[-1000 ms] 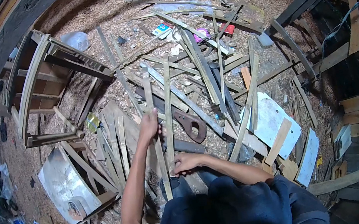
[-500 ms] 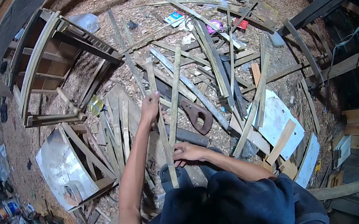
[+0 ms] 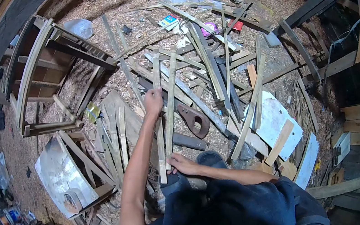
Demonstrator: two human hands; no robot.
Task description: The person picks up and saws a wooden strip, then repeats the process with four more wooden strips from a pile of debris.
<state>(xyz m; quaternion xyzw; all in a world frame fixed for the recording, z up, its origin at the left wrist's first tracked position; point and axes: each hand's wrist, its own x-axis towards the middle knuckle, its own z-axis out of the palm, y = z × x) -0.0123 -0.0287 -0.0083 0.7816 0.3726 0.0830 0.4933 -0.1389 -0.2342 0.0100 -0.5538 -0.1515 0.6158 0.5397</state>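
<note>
Two long thin wooden strips lie almost side by side in front of my body. My left hand is closed around the left strip, a little above its middle. Low down, my right hand has its fingers closed at the near end of the right strip. The strips sit close together at their near ends, and the left one reaches slightly nearer to me. Just right of them is a handsaw with a brown wooden handle, its blade partly hidden beneath the strips.
Many loose strips lie on the shaving-covered ground. A wooden frame stands at the upper left, above a white-panelled box. White boards lie at the right. A dark sandal shows near my right hand.
The strips have come closer together, nearly parallel. My left hand has moved slightly up and right, while my right hand has moved down and left to the near end of the right strip.
</note>
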